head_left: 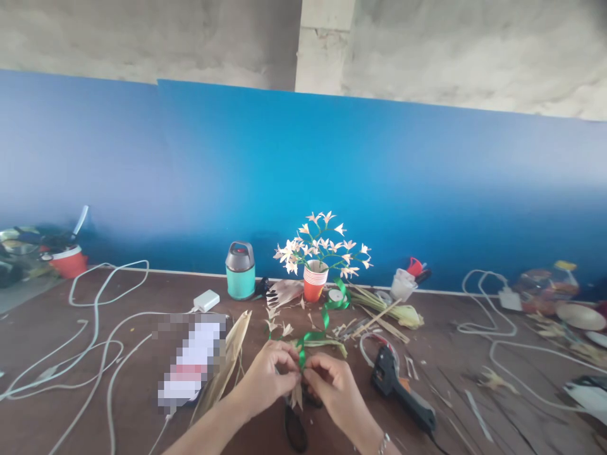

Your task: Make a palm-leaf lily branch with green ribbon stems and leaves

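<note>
My left hand and my right hand meet low in the middle, fingertips closed in a pinch. Between them is a narrow green ribbon, which both pinches appear to grip. It runs back in loose curls to a white ribbon spool. Just above my left fingers show a few pale husk flowers on a thin green stem; whether that hand also holds the stem is hidden. Under the hands lie dark-handled scissors. A stack of orange paper cups holds a spray of finished pale flowers.
To the right lies a black glue gun with its cord. Dried husk strips and a phone are left. A teal jar stands behind. White cables cross both sides; a blue panel closes off the back.
</note>
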A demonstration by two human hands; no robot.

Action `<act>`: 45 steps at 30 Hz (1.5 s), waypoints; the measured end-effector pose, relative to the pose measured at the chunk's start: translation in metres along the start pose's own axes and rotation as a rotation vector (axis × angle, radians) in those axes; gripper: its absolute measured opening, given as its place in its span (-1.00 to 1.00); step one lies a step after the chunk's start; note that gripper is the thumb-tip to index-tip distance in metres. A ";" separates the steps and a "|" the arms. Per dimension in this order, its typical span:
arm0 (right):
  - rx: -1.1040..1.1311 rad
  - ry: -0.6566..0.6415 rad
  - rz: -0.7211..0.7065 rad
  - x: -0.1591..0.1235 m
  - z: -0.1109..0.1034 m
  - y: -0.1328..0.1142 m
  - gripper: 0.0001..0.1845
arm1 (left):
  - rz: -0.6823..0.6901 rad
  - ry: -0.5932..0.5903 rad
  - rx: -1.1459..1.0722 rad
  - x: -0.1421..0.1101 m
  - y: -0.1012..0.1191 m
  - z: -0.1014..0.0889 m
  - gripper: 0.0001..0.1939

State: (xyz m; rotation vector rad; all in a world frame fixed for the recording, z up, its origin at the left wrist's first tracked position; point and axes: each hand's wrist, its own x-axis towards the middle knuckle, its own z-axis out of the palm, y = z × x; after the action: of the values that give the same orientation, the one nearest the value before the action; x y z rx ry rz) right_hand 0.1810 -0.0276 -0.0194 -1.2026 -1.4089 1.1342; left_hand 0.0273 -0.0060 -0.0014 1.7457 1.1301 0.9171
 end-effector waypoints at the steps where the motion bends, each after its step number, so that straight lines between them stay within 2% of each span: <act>1: -0.007 -0.002 0.007 0.000 0.000 0.001 -0.81 | 0.020 0.012 0.007 0.000 -0.001 0.001 -0.85; 4: -0.072 0.010 -0.004 0.000 0.000 0.002 -0.83 | 0.040 0.071 0.017 0.000 -0.003 0.005 -0.84; 6: -0.156 0.059 -0.081 0.000 -0.002 0.000 -0.86 | 0.009 0.108 0.009 0.002 -0.003 0.004 -0.85; 9: -0.338 0.157 -0.230 -0.004 -0.005 -0.008 -0.84 | -0.091 0.128 -0.091 0.007 -0.002 -0.004 -0.86; 11: -0.496 0.125 -0.254 -0.008 -0.005 -0.014 -0.86 | -0.187 0.126 -0.205 0.009 -0.001 -0.012 -0.84; 15: -0.800 -0.106 -0.124 -0.019 0.003 -0.017 -0.88 | -0.258 0.126 -0.339 0.012 0.001 -0.024 -0.79; 16: -0.869 -0.144 -0.085 -0.021 0.006 -0.016 -0.82 | -0.265 0.119 -0.358 0.012 0.001 -0.025 -0.79; 19: -1.067 -0.205 0.004 -0.023 0.013 -0.010 -0.61 | -0.277 0.116 -0.403 0.012 0.001 -0.025 -0.79; 22: -1.197 -0.194 0.057 -0.023 0.015 -0.007 -0.52 | -0.264 0.107 -0.433 0.011 0.001 -0.023 -0.77; 26: -1.099 -0.113 0.032 -0.027 0.005 -0.012 -0.51 | -0.249 0.109 -0.484 0.010 0.001 -0.024 -0.77; 33: -0.707 -0.088 -0.029 -0.035 -0.027 -0.022 -0.74 | -0.278 0.234 -0.538 0.010 -0.006 -0.027 -0.80; 36: -0.667 -0.052 -0.052 -0.035 -0.025 -0.016 -0.80 | -0.280 0.190 -0.603 0.011 -0.013 -0.026 -0.78; 40: -0.736 0.036 -0.129 -0.033 -0.014 -0.011 -0.80 | -0.255 0.135 -0.666 0.010 -0.014 -0.024 -0.78; 43: -0.717 0.197 -0.204 -0.027 -0.011 -0.017 -0.79 | -0.241 0.016 -0.734 0.007 -0.007 -0.022 -0.80; 45: -0.610 0.293 -0.282 -0.020 -0.011 -0.026 -0.78 | -0.211 -0.055 -0.738 0.006 -0.002 -0.019 -0.78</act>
State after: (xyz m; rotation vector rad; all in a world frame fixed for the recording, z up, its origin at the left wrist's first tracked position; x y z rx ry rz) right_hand 0.1900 -0.0488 0.0059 -1.4519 -1.6787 0.3130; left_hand 0.0116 0.0049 0.0052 1.0232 0.7746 0.9827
